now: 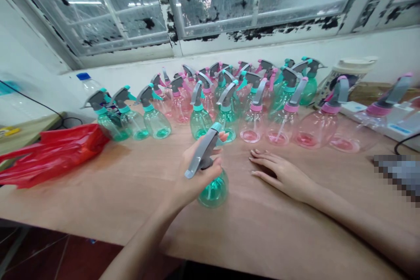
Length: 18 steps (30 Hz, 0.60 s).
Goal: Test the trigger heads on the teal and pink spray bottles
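My left hand is closed around the neck of a green spray bottle with a grey trigger head, standing on the wooden table near its front edge. My right hand lies flat on the table just to the right of that bottle, fingers stretched out, holding nothing. Behind both hands stand several green spray bottles and pink spray bottles in rows.
A red plastic bag lies at the table's left. A clear water bottle with a blue cap stands at the back left. A white power strip and a pale jar sit at the right. Windows run behind.
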Tool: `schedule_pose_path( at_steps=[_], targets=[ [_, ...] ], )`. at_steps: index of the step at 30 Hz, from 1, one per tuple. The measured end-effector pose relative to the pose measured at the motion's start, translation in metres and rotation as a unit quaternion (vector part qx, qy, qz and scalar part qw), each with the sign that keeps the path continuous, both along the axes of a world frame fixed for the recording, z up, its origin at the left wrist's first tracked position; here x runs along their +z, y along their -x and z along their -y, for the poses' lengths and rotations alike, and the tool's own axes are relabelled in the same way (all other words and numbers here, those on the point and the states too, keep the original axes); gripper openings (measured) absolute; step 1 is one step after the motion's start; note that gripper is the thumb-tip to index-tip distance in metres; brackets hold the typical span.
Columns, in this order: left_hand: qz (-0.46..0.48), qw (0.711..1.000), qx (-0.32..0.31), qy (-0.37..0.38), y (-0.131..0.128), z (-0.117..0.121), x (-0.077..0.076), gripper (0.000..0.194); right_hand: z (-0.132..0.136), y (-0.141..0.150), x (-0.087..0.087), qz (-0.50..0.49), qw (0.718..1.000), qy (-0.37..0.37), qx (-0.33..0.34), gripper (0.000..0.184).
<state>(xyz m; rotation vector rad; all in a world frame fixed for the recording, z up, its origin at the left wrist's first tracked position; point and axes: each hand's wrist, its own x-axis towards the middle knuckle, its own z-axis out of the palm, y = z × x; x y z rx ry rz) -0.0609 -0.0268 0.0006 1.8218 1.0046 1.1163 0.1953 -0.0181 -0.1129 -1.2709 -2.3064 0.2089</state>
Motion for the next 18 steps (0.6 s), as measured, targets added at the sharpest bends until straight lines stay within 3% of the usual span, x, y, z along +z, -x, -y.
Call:
schedule_pose_path(
  at_steps=[10,18],
  targets=[
    [-0.017,1.000,-0.016,-0.016,0.0020,-0.0031,-0.0023,0.049,-0.0002,-0.0010,-0.0022,-0.010,1.000,-0.003,0.000,0.041],
    [-0.023,0.999,-0.013,-0.028,0.0026,-0.0050,-0.0009,0.039,-0.0001,-0.0009,-0.0016,-0.010,1.000,-0.001,0.000,0.041]
  ],
)
